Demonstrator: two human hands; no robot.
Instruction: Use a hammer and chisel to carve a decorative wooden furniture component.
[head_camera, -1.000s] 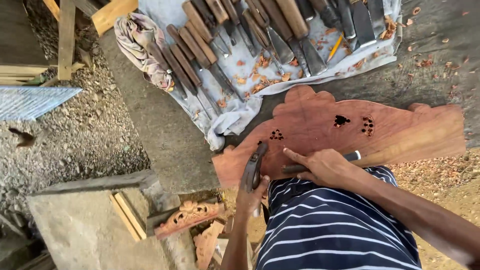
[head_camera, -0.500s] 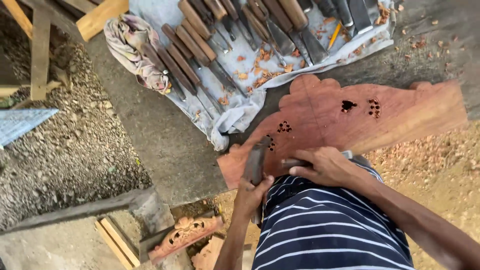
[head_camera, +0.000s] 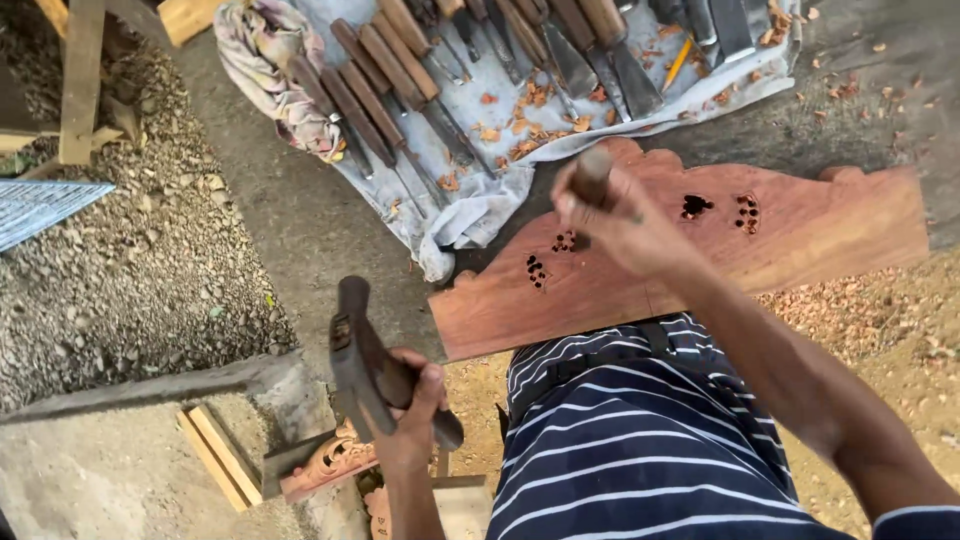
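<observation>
Reddish-brown, scroll-edged and lying flat under the right hand (head_camera: 612, 218): carved board (head_camera: 830, 235), pierced with 4 clusters of small dark holes. Fist closed tight round the wooden handle of a chisel (head_camera: 592, 172), held near upright, tip hidden beneath the palm, just beside the 2 nearer hole clusters (head_camera: 537, 270). Left hand (head_camera: 415, 412) wrapped firmly round the handle of a dark mallet (head_camera: 352, 355), head up, held well clear of the board, nearer the body than the chisel grip.

Judged good practice here: keep the chisel steady and plumb, strike squarely on the butt just above the fist, keep the knuckles below the striking face, and watch the tip rather than the mallet. Depth of cut: cannot tell.

Beyond the chisel grip, almost touching the board's far edge: grey cloth (head_camera: 470, 205) with a row of wooden-handled chisels (head_camera: 385, 60) and loose chips, so little spare room that way. Near edge of the board close under the grip, against a striped shirt (head_camera: 640, 450). Open swing room between the 2 grips, over bare concrete (head_camera: 300, 230). On the mallet grip's outer side: gravel (head_camera: 130, 270); just below it, a carved offcut (head_camera: 325, 462). Across the chisel grip from the mallet: a long run of plain board, seemingly free for working along.
</observation>
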